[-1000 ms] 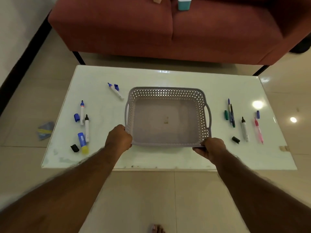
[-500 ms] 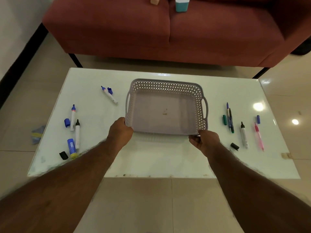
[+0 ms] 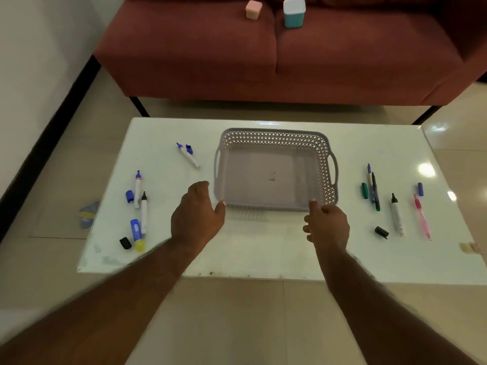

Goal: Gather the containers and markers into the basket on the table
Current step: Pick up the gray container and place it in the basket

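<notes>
White worktop (image 3: 263,246) fills mid-frame w/ red sofa (image 3: 184,56) behind, top. Grey basket (image 3: 275,169) sits at worktop centre. Left hand (image 3: 196,214) just below basket's lower-left corner, fingers loosely spread, thumb tip touching the rim, gripping nothing. Right hand (image 3: 328,223) at lower-right corner, fingers loosely curled, fingertip at the rim, holding nothing. Markers (image 3: 139,196) & loose caps lie frame-left, more markers (image 3: 395,206) frame-right. Pink container (image 3: 253,9) & teal container (image 3: 294,13) on sofa seat, top centre.
</notes>
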